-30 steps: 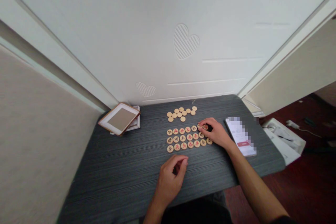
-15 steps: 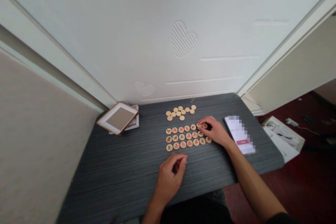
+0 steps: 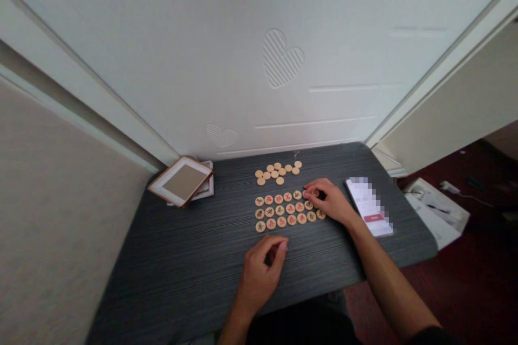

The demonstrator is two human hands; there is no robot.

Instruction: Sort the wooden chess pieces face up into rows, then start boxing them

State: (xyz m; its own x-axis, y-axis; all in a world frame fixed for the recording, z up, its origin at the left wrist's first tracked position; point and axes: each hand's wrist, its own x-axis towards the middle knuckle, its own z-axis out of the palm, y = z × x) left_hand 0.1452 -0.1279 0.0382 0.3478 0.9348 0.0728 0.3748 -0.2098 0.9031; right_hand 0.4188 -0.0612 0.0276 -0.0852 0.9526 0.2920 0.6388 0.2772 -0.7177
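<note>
Round wooden xiangqi pieces [image 3: 291, 220] with red and black characters lie face up in three rows on the dark desk [image 3: 182, 264]. At the right end of the back row, my right hand [image 3: 329, 200] has thumb and fingers closed on a xiangqi piece [image 3: 305, 194], partly covered by the fingertips. Its fingers also hide parts of neighbouring pieces. My left hand [image 3: 263, 269] rests on the desk in front of the rows, thumb and index fingertips together, with nothing visible between them. Behind the rows lies a loose cluster of plain-topped pieces [image 3: 274, 174].
A phone [image 3: 370, 207] with a lit screen lies right of my right forearm. Stacked picture frames [image 3: 182, 180] sit at the back left. Beyond the desk's right end is a white box [image 3: 441, 207]. A white panel [image 3: 162, 38] with embossed hearts stands behind the desk.
Almost nothing differs. Both hands keep their places and the rows look the same; the view has shifted very slightly.
</note>
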